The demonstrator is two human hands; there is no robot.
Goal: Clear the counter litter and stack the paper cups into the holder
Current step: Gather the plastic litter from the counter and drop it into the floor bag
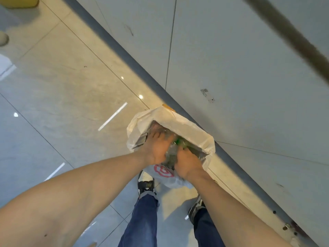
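Both hands reach into a bin lined with a white plastic bag (178,120) standing on the glossy tiled floor (62,104). Left hand (156,148) and right hand (187,162) each clench crumpled clear plastic litter (171,150) with green parts, inside the bag's mouth.

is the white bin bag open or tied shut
Open. The white bag has its rim spread wide, and the left hand and right hand press crumpled clear plastic litter into it.
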